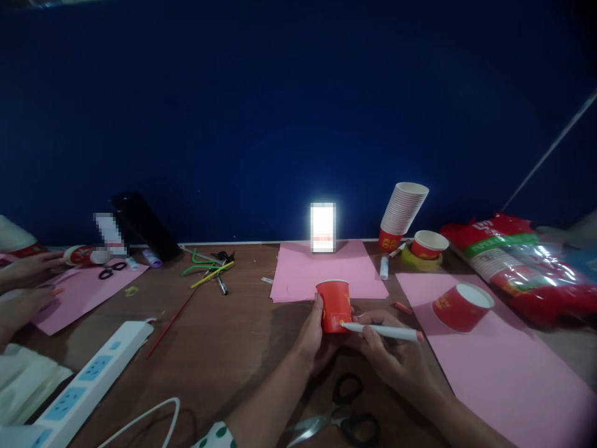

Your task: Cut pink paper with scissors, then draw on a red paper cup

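Note:
A red paper cup (334,305) with yellow markings is held upright over the table, its rim at the top. My left hand (312,342) is wrapped round the cup's left side and underside. In my right hand (383,354) is a white marker (389,331) with a reddish end, its tip at the lower right of the cup's wall. Whether the tip touches the cup I cannot tell. Below both hands lie black-handled scissors (347,414) with their blades pointing left.
Pink paper (298,267) lies behind the cup, before a bright phone (323,227). Rightward are another cup (461,308), a leaning cup stack (405,208) and a red plastic bag (522,267). Leftward are pipe cleaners (212,274), a power strip (93,379) and another person's hands (23,305).

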A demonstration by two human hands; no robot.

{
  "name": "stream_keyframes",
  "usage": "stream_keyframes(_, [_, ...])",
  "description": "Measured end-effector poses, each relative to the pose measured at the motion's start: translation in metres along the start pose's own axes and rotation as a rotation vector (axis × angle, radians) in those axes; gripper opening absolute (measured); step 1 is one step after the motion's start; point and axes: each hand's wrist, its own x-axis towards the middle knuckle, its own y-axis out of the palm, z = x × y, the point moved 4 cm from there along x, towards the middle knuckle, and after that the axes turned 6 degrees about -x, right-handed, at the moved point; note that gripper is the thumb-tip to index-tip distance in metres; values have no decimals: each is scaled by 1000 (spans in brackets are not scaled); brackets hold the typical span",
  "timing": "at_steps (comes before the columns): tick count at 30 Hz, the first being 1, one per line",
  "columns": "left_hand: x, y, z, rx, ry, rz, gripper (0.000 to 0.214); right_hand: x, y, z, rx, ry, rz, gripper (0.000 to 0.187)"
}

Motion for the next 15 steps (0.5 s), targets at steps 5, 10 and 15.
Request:
stream_keyframes(5, [0,0,0,-7,-15,-3,71,-1,2,-4,78,22,-4,18])
stream_keyframes(10, [0,0,0,-61,-13,25,69,0,0,5,46,5,-18,16])
stream_keyframes(15, [1,-2,0,-69,-4,11,66,1,-2,5,-8,12,-68,16])
